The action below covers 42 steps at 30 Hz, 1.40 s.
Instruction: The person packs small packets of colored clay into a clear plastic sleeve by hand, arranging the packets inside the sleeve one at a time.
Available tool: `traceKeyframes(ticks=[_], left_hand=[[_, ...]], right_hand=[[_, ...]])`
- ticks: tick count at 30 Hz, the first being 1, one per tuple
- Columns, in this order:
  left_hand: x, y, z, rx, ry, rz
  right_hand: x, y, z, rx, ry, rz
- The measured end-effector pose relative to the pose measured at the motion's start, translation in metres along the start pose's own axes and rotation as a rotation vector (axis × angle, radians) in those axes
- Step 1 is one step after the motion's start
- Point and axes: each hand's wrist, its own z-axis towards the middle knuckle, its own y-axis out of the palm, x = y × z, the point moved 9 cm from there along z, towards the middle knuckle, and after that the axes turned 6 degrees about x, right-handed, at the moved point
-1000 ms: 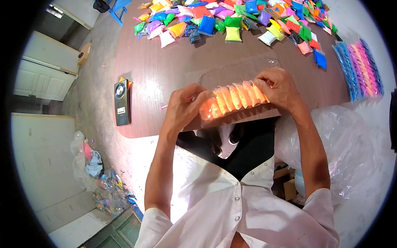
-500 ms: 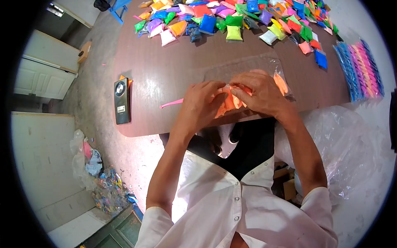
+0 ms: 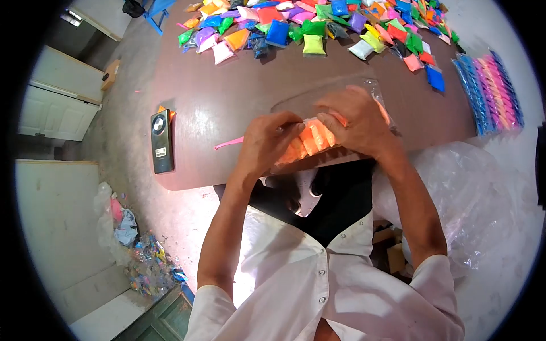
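Several orange packets (image 3: 314, 137) lie side by side in a row at the table's front edge, inside or under clear plastic. At the row's left end my left hand (image 3: 268, 139) is closed, thumb and fingers pinching the plastic's edge. My right hand (image 3: 357, 124) curls over the right part of the row, its thumb pressed on the packets. Beyond the hands, a clear plastic bag (image 3: 369, 86) spreads flat on the table, with more orange showing at its right. A thin pink stick (image 3: 228, 143) pokes out left of my left hand.
A dark phone (image 3: 161, 142) lies near the table's left edge. Many colourful packets (image 3: 278, 33) are heaped along the far side. Long blue and pink packs (image 3: 488, 94) are at the right. Clear plastic sheeting (image 3: 460, 199) bulges beside my right arm.
My hands have moved apart, the left one leftward, uncovering more of the orange row between them. The whole view has shifted slightly.
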Motion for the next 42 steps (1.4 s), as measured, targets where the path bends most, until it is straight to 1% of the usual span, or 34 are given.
traceKeyframes(ticks=[1,4,6,7,9,11,13,14,15,16,17,19,20,22,24,25,26,27,28,29,31,32,33,34,35,36,37,38,40,42], left_hand=[[-0.004,0.000,0.000,-0.004,-0.034,-0.018],[0.000,-0.001,0.000,-0.010,-0.016,0.000],[-0.002,-0.001,0.001,-0.005,-0.027,0.019],[-0.004,-0.001,0.001,0.000,-0.044,0.041],[-0.002,-0.001,0.003,-0.012,-0.023,0.054],[0.005,0.000,0.005,-0.023,-0.003,0.069],[0.019,-0.001,0.008,-0.015,0.029,0.160],[0.022,0.002,0.009,-0.016,0.032,0.162],[0.030,0.003,0.010,0.024,0.085,0.189],[0.037,0.003,0.010,0.063,0.138,0.216],[0.035,0.007,0.011,0.063,0.139,0.216],[0.034,0.017,0.013,0.022,0.215,0.267],[0.032,0.018,0.013,0.022,0.217,0.268],[0.014,0.018,0.015,-0.018,-0.009,0.147],[0.013,0.016,0.018,-0.033,-0.008,0.144],[0.013,0.016,0.018,-0.048,-0.012,0.142],[0.014,0.015,0.017,-0.046,-0.010,0.144],[0.021,0.010,0.016,0.008,0.039,0.119],[0.027,0.005,0.015,0.058,0.088,0.095],[0.025,0.003,0.015,0.056,0.087,0.099],[0.038,-0.035,0.009,0.410,0.279,0.214],[0.035,-0.042,0.010,0.409,0.279,0.216],[0.038,-0.056,0.010,0.476,0.322,0.334],[0.041,-0.068,0.008,0.542,0.366,0.453],[0.028,-0.075,0.012,0.530,0.303,0.472],[0.025,-0.078,0.013,0.531,0.306,0.473],[0.010,-0.078,0.018,0.477,0.164,0.453],[-0.007,-0.077,0.022,0.422,0.022,0.430],[-0.019,-0.071,0.031,0.381,0.028,0.438],[-0.045,-0.062,0.036,0.267,-0.160,0.425]], right_hand=[[0.001,-0.006,0.000,-0.003,0.002,-0.004],[0.018,-0.031,-0.005,0.012,0.035,-0.115],[0.042,-0.030,-0.017,-0.045,0.139,-0.083],[0.048,-0.029,-0.022,-0.044,0.141,-0.086],[0.061,-0.021,-0.031,-0.127,0.249,0.026],[0.059,-0.021,-0.031,-0.110,0.235,0.015],[0.054,-0.021,-0.028,-0.090,0.220,0.003],[0.050,-0.025,-0.025,-0.045,0.197,0.029],[0.047,-0.029,-0.024,-0.001,0.173,0.055],[0.047,-0.028,-0.024,-0.001,0.172,0.054],[0.049,-0.026,-0.026,-0.004,0.183,0.048],[0.051,-0.025,-0.028,-0.006,0.192,0.042],[0.053,-0.023,-0.029,-0.031,0.206,0.037],[0.054,-0.024,-0.029,-0.051,0.220,0.029],[0.056,-0.022,-0.031,-0.100,0.273,0.000],[0.055,-0.021,-0.031,-0.098,0.271,0.000],[0.055,-0.022,-0.031,-0.048,0.273,0.018],[0.055,-0.024,-0.030,0.001,0.274,0.038],[0.054,-0.024,-0.030,0.003,0.274,0.042],[0.053,-0.026,-0.030,0.017,0.267,0.001],[0.050,-0.030,-0.030,0.033,0.264,-0.039],[0.039,-0.038,-0.028,0.121,0.187,-0.130],[0.027,-0.045,-0.026,0.209,0.106,-0.220],[0.019,-0.046,-0.026,0.212,0.104,-0.217],[0.011,-0.046,-0.029,0.207,0.134,-0.248],[0.004,-0.046,-0.032,0.200,0.165,-0.280],[-0.005,-0.044,-0.036,0.201,0.165,-0.280],[-0.017,-0.038,-0.040,0.160,0.127,-0.264],[-0.032,-0.027,-0.043,0.122,0.092,-0.250],[-0.045,-0.018,-0.044,0.127,0.035,-0.246]])
